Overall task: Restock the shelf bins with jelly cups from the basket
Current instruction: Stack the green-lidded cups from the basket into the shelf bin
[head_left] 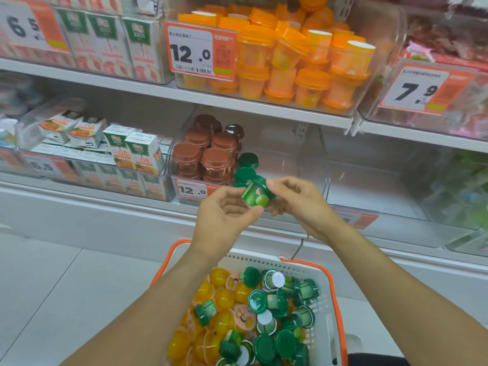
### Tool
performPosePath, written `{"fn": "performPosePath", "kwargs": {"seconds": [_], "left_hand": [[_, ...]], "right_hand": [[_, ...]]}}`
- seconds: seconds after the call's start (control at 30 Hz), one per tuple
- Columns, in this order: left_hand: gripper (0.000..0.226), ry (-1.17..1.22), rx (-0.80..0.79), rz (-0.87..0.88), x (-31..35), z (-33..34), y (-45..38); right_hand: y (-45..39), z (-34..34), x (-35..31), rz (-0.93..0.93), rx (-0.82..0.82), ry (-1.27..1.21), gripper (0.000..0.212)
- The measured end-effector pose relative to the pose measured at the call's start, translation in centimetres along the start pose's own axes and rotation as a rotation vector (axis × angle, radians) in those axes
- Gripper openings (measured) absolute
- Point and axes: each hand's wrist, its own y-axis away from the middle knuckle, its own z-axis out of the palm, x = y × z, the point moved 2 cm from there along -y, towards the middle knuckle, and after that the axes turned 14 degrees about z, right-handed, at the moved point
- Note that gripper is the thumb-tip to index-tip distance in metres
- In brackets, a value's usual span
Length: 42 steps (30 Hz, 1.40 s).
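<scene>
Held cup: a green jelly cup (256,195) lies tilted on its side between both hands, in front of the lower shelf bin and above the basket; its green lid faces up and away toward the shelf.
Left hand: the left hand (224,215) pinches the cup's lower end, thumb tip pressed under the base, the other fingers curled behind.
Right hand: the right hand (298,204) pinches the lid end with thumb and fingertips; how tightly, I cannot tell.
Target bin: the clear lower bin (287,165) holds brown-lidded cups (208,154) stacked at its left and a few green-lidded cups (247,167) just beside them; the rest of its floor shows bare.
Source: the white basket with orange handles (330,299) sits below the arms, holding many green cups (280,313) mixed with yellow jelly cups (219,294).
Nearby: the upper bin (369,83) is packed with orange cups; juice cartons (137,151) fill the bins to the left.
Risk, drop: the hold is a two-ended fingertip pinch on a smooth cup, so releasing one hand carelessly could let it fall back into the basket or onto the floor.
Risk, topple: the brown stacks stand near the green row; a nudge while placing could knock them over.
Risk, mixing: setting the cup too far left would put green among brown.
</scene>
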Motion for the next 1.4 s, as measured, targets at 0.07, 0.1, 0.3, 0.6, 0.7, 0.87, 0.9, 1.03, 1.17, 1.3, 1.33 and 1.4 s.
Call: {"fn": "performPosePath", "kwargs": {"seconds": [0.07, 0.1, 0.3, 0.6, 0.7, 0.87, 0.9, 1.03, 1.17, 1.3, 1.33, 1.4], "left_hand": [[0.043, -0.016, -0.002, 0.060, 0.3, 0.1, -0.1], [0.047, -0.031, -0.006, 0.082, 0.3, 0.2, -0.2], [0.052, -0.450, -0.091, 0.154, -1.2, 0.1, -0.7], [0.030, -0.504, -0.138, 0.185, -2.5, -0.3, -1.7], [0.025, -0.526, -0.143, 0.237, -3.0, -0.6, -1.8], [0.022, -0.540, -0.154, 0.263, -3.4, -0.8, -2.0], [0.021, -0.539, -0.153, 0.268, -3.4, -0.8, -2.0], [0.020, -0.530, -0.141, 0.278, -3.4, -0.7, -1.9], [0.019, -0.521, -0.141, 0.275, -3.3, -0.4, -1.9], [0.019, -0.520, -0.158, 0.303, -3.3, -0.4, -1.7], [0.019, -0.513, -0.157, 0.299, -3.3, -0.4, -1.7], [0.018, -0.495, -0.147, 0.279, -3.2, -0.6, -1.7]], "right_hand": [[-0.4, 0.2, -1.0, 0.003, -0.014, -0.036, 0.037], [-0.8, 0.2, -1.6, -0.005, -0.006, -0.052, 0.035], [-8.0, -1.7, -4.6, -0.081, 0.387, 0.089, 0.025], [-20.1, -3.0, -5.2, 0.038, 0.526, 0.625, 0.037], [-22.1, -2.7, -4.8, 0.018, 0.515, 0.657, 0.038], [-23.1, -2.9, -4.8, -0.016, 0.513, 0.738, 0.040], [-23.1, -2.9, -4.5, -0.002, 0.485, 0.757, 0.041], [-23.3, -2.6, -3.2, 0.044, 0.431, 0.782, 0.036], [-23.1, -2.3, -2.9, 0.054, 0.402, 0.781, 0.034], [-21.6, -2.4, -3.7, 0.018, 0.425, 0.797, 0.040], [-20.7, -2.3, -4.1, -0.020, 0.448, 0.800, 0.040], [-18.1, -2.0, -5.0, -0.129, 0.479, 0.800, 0.035]]}}
